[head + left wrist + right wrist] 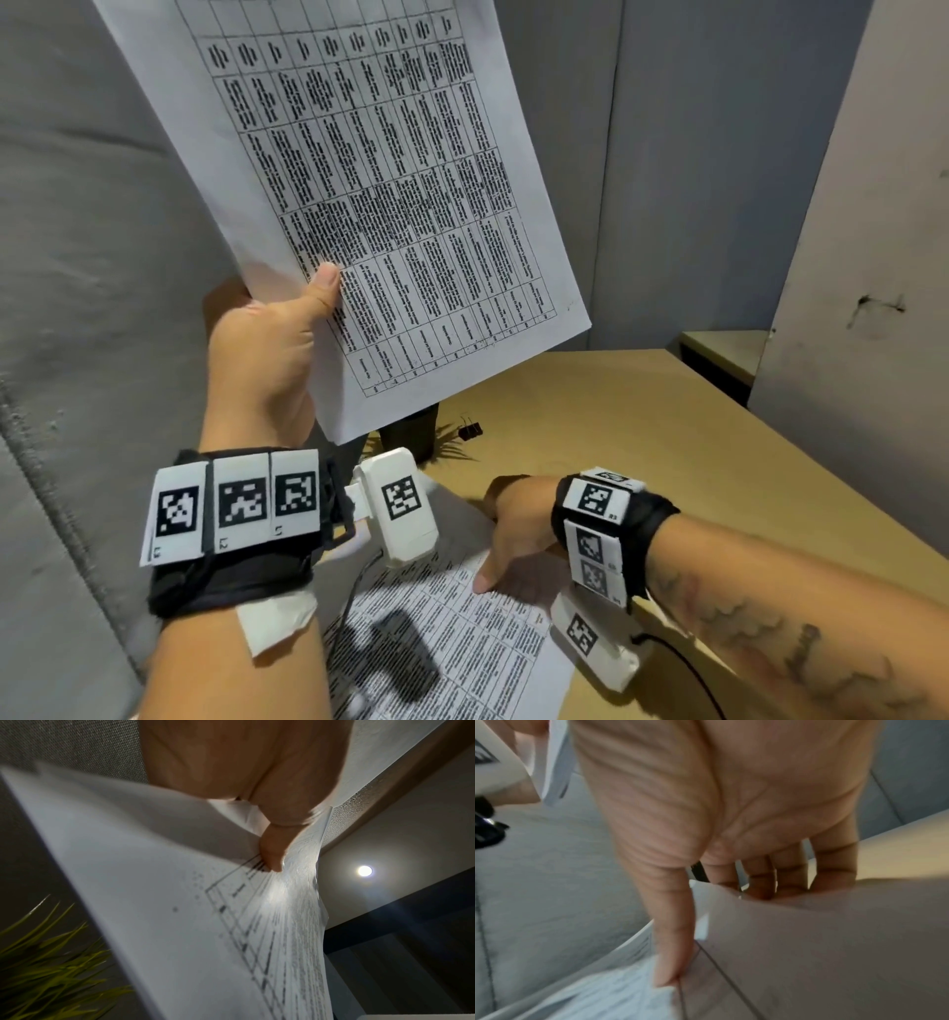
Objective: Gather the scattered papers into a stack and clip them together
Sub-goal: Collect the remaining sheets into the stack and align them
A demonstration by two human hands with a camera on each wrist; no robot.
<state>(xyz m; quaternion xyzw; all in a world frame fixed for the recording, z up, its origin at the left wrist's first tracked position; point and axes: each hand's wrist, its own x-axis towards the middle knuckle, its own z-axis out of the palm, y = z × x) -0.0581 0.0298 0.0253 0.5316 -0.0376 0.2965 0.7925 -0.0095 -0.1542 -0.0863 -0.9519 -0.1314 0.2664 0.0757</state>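
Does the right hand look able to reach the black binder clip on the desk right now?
Probably yes: the binder clip lies on bare desk beyond the right hand, nothing between. That hand first must release the sheet it pinches.

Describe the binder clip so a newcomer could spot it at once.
Start at the tan desk and look to its far end, beneath the raised sheet. Beside the dark plant pot lies the binder clip: small, black, wire-handled, the only such object there.

walls: grey fabric panels (77,257) standing left and beyond the grip
desk: tan wood (667,437) lying below
light: round ceiling lamp (365,871) glowing overhead
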